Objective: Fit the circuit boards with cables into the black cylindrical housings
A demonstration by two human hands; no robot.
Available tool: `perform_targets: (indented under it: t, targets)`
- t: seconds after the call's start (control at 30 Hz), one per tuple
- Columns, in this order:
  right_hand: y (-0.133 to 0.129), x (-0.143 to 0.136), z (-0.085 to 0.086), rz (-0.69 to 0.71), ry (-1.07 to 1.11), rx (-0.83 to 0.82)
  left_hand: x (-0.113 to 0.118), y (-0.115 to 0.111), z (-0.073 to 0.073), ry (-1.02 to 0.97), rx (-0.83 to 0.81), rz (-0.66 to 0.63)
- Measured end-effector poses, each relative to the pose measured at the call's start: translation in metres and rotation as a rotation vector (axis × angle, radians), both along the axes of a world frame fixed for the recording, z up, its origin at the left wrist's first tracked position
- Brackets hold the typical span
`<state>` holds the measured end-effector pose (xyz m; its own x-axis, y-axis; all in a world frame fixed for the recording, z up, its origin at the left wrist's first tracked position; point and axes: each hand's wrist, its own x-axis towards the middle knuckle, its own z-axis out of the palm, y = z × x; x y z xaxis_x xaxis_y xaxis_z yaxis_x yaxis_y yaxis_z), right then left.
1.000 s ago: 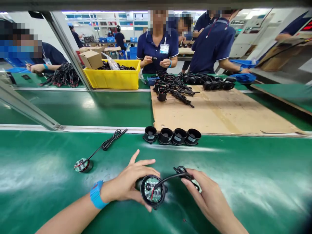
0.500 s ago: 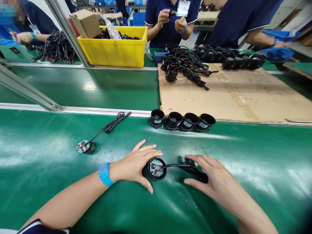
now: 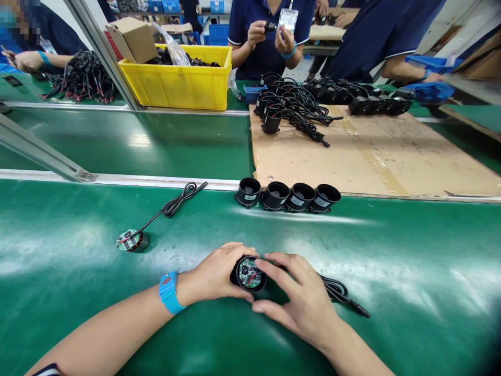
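Observation:
My left hand [image 3: 214,272] curls round the side of a black round housing [image 3: 235,274] on the green bench, thumb in front and fingers behind. Inside the housing sits a green circuit board [image 3: 246,270] with a red wire. My right hand [image 3: 307,295] is at the housing's right side, fingers apart, its index fingertip over the board's edge; whether it touches cannot be made out. Beyond that hand lies a coiled black cable [image 3: 340,292], partly hidden by it. To the left, another circuit-board unit [image 3: 133,240] rests on its side with its own bundled cable [image 3: 174,204].
Several empty black housings [image 3: 276,196] stand in a row at the bench's back edge. Behind them lies a cardboard sheet [image 3: 305,162] with cabled units [image 3: 272,121]. A yellow bin [image 3: 176,86] stands beside a metal post [image 3: 104,52]. Co-workers [image 3: 270,42] are across the bench.
My right hand has left the cable coil and moved left to the housing. My left hand has closed round the housing. The coil now lies on the bench.

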<state>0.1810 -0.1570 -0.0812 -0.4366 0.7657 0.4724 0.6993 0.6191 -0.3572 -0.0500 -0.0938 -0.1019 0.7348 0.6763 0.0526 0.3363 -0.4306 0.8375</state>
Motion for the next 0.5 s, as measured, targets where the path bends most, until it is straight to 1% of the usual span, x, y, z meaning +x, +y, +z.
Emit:
perform_targets:
  t: [0.1,0.23,0.37,0.5]
  targets:
    - [0.0,-0.017,0.0,-0.062,-0.07,0.066,0.001,0.0,-0.003,0.005,0.018,-0.014]
    - [0.001,-0.028,-0.002,-0.111,-0.041,0.053,0.001,0.0,-0.011,-0.007,0.076,-0.119]
    - [0.001,-0.029,-0.006,-0.13,0.051,0.029,-0.002,-0.003,-0.016,0.005,0.141,-0.086]
    - [0.003,-0.031,-0.012,-0.158,0.151,0.044,-0.004,-0.003,-0.022,0.039,0.117,-0.038]
